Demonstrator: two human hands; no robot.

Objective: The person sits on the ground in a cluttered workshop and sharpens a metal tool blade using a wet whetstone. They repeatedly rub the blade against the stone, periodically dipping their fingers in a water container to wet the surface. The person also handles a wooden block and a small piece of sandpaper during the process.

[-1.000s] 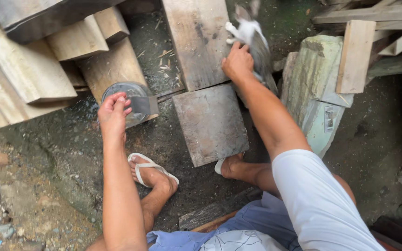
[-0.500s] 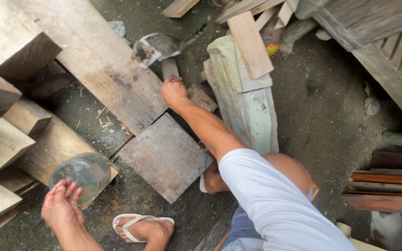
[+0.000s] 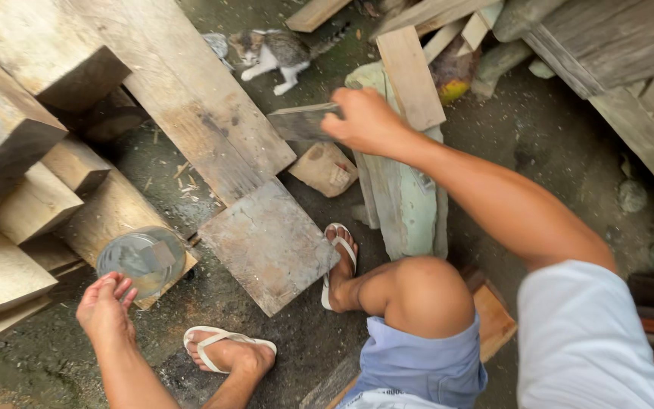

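Right hand [image 3: 365, 121] has lifted the blade [image 3: 304, 121]; kitten [image 3: 270, 51] appeared.

Two hands show: the left hand [image 3: 105, 309] at seven o'clock beside one round clear lid [image 3: 143, 259], the right hand [image 3: 365, 121] at twelve o'clock gripping one flat blade [image 3: 302, 121]. Two white sandals [image 3: 225, 340] are worn at six o'clock. One cat [image 3: 274, 50] lies at eleven o'clock.

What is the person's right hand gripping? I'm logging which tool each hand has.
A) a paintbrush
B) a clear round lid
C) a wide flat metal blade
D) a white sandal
C: the right hand is closed on the end of a wide flat metal blade, held above the planks, while the left hand is down by the clear round lid.
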